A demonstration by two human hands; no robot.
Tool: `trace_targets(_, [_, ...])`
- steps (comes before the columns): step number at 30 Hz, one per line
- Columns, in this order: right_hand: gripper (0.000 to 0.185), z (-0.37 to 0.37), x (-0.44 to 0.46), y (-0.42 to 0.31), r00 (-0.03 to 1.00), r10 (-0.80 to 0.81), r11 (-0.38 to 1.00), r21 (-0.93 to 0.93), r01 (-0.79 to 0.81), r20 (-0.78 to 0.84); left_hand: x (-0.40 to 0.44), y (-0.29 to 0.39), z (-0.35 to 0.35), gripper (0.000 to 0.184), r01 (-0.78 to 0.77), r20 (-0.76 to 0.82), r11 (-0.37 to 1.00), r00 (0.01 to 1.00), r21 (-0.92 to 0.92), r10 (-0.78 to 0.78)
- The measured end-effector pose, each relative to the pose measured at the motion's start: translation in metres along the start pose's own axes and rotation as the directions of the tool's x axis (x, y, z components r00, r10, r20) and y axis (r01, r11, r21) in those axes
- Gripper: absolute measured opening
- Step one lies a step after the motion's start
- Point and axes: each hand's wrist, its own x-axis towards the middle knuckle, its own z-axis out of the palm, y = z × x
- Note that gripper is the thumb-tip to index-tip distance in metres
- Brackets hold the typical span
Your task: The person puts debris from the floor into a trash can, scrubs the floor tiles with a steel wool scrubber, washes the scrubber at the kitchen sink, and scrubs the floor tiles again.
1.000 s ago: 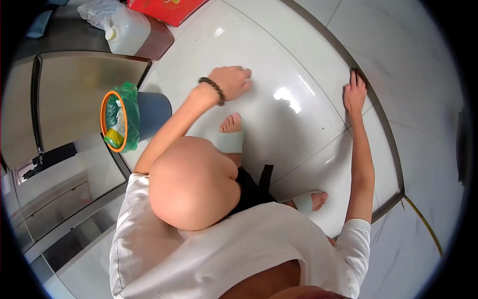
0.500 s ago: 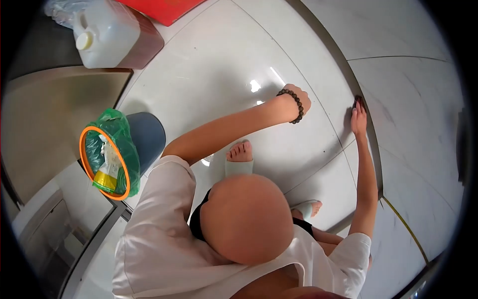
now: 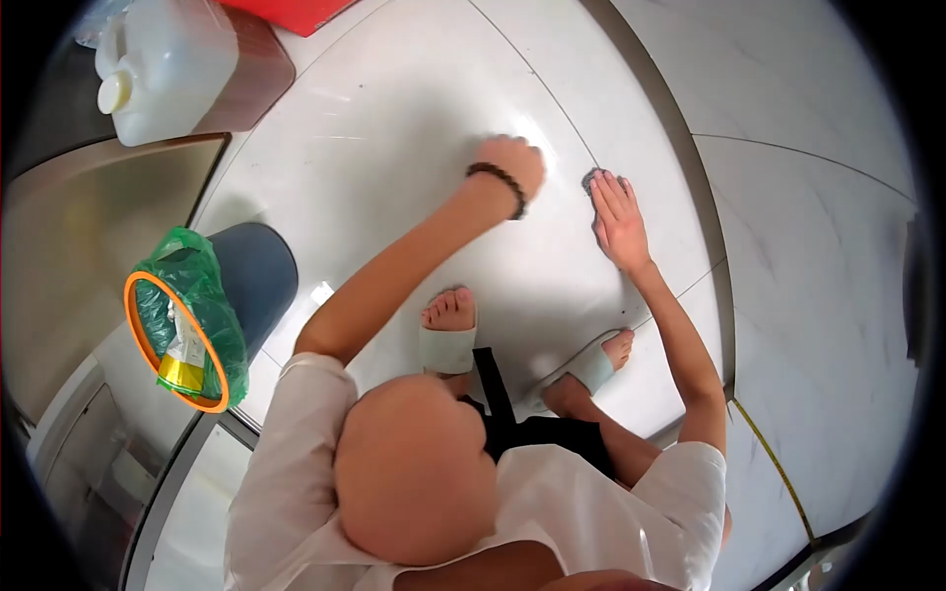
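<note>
Under the fingertips of my right hand (image 3: pixel 620 225) is a small dark grey scouring pad (image 3: pixel 592 181), pressed against the glossy white tiled floor (image 3: pixel 394 128). The fingers lie stretched over the pad and hide most of it. My left hand (image 3: pixel 510 167), with a dark beaded bracelet (image 3: pixel 501 181) at its wrist, is curled into a fist over the floor, left of the pad. Its fingers face down, so whatever is inside them, if anything, is hidden.
A blue-grey bin (image 3: pixel 258 276) with an orange rim and green bag tilts at left. Behind it stands a plastic jug (image 3: pixel 192 74) of brownish liquid, near a red object (image 3: pixel 301 12). A skirting edge (image 3: pixel 680 128) curves along the right wall. My slippered feet (image 3: pixel 448 335) are below my hands.
My right hand has moved left with the scouring pad, from the skirting edge onto the open floor. My left hand has shifted left and slightly up in the view, still curled.
</note>
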Motion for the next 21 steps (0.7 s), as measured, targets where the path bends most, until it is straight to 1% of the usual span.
trace_targets(1, [0.065,-0.004,0.000,0.007,1.000,-0.004,1.000,-0.006,0.004,-0.006,-0.006,-0.011,0.000,0.029,0.030,0.013,1.000,0.999,-0.001,-0.030])
trace_targets(2, [0.065,-0.004,-0.001,0.016,1.000,-0.011,1.000,-0.010,0.011,-0.010,-0.011,-0.022,0.005,0.029,0.066,-0.012,0.997,0.998,0.024,-0.066])
trace_targets(3, [0.063,0.000,-0.004,0.041,0.993,0.047,0.999,-0.011,-0.048,-0.110,-0.014,-0.033,0.012,0.029,0.104,-0.036,0.993,0.994,0.051,-0.102])
trace_targets(4, [0.060,-0.005,-0.003,0.064,0.977,0.093,0.990,-0.083,-0.110,-0.190,-0.019,-0.039,0.013,0.029,0.158,-0.040,0.984,0.987,0.083,-0.155])
trace_targets(5, [0.056,-0.012,-0.005,0.090,0.965,0.116,0.982,-0.117,-0.147,-0.237,-0.024,-0.043,0.012,0.029,0.212,-0.044,0.970,0.977,0.116,-0.208])
trace_targets(6, [0.051,-0.011,-0.013,0.115,0.914,0.349,0.934,0.002,-0.356,-0.208,-0.030,-0.046,0.011,0.029,0.216,-0.034,0.970,0.976,0.113,-0.213])
trace_targets(7, [0.048,-0.020,-0.016,0.130,0.681,0.730,0.673,0.111,-0.731,0.058,-0.035,-0.050,0.010,0.030,0.273,-0.067,0.957,0.961,0.102,-0.267])
trace_targets(8, [0.047,-0.017,-0.018,0.147,0.807,0.581,0.814,0.091,-0.574,-0.106,-0.040,-0.053,0.013,0.031,0.328,-0.098,0.940,0.942,0.089,-0.320])
trace_targets(9, [0.046,-0.011,-0.022,0.160,0.881,0.395,0.916,0.038,-0.399,-0.261,-0.046,-0.056,0.017,0.031,0.329,-0.088,0.940,0.943,0.091,-0.322])
trace_targets(10, [0.046,-0.007,-0.025,0.158,0.879,0.402,0.913,0.041,-0.406,-0.258,-0.049,-0.059,0.021,0.031,0.351,-0.141,0.933,0.931,0.083,-0.337])
trace_targets(11, [0.046,-0.005,-0.020,0.153,0.848,0.440,0.889,0.011,-0.458,-0.294,-0.051,-0.064,0.024,0.032,0.375,-0.201,0.924,0.913,0.071,-0.355])
trace_targets(12, [0.046,-0.002,-0.013,0.148,0.818,0.472,0.863,-0.017,-0.505,-0.330,-0.052,-0.068,0.033,0.032,0.364,-0.273,0.927,0.904,0.093,-0.328])
trace_targets(13, [0.046,-0.002,-0.007,0.137,0.820,0.475,0.863,-0.016,-0.506,-0.321,-0.052,-0.068,0.035,0.032,0.366,-0.263,0.926,0.906,0.091,-0.332])
trace_targets(15, [0.052,-0.004,0.001,0.107,0.836,0.479,0.877,0.093,-0.472,-0.268,-0.051,-0.065,0.034,0.031,0.356,-0.244,0.932,0.912,0.069,-0.330])
trace_targets(16, [0.055,0.003,0.003,0.092,0.887,0.352,0.934,0.056,-0.352,-0.299,-0.048,-0.062,0.032,0.031,0.354,-0.246,0.933,0.912,0.067,-0.328])
trace_targets(17, [0.059,0.009,0.005,0.074,0.920,0.217,0.974,0.014,-0.225,-0.325,-0.044,-0.058,0.029,0.031,0.360,-0.214,0.932,0.915,0.044,-0.343])
trace_targets(18, [0.059,0.013,0.009,0.050,0.935,0.185,0.983,0.059,-0.176,-0.302,-0.042,-0.054,0.027,0.032,0.369,-0.178,0.929,0.916,0.021,-0.359])
trace_targets(19, [0.060,0.016,0.012,0.026,0.948,0.151,0.986,0.107,-0.125,-0.279,-0.040,-0.049,0.024,0.032,0.370,-0.177,0.929,0.916,0.018,-0.361])
trace_targets(21, [0.059,0.015,0.016,-0.005,0.979,0.099,0.986,0.150,-0.072,-0.179,-0.035,-0.042,0.016,0.031,0.377,-0.152,0.926,0.917,0.027,-0.369])
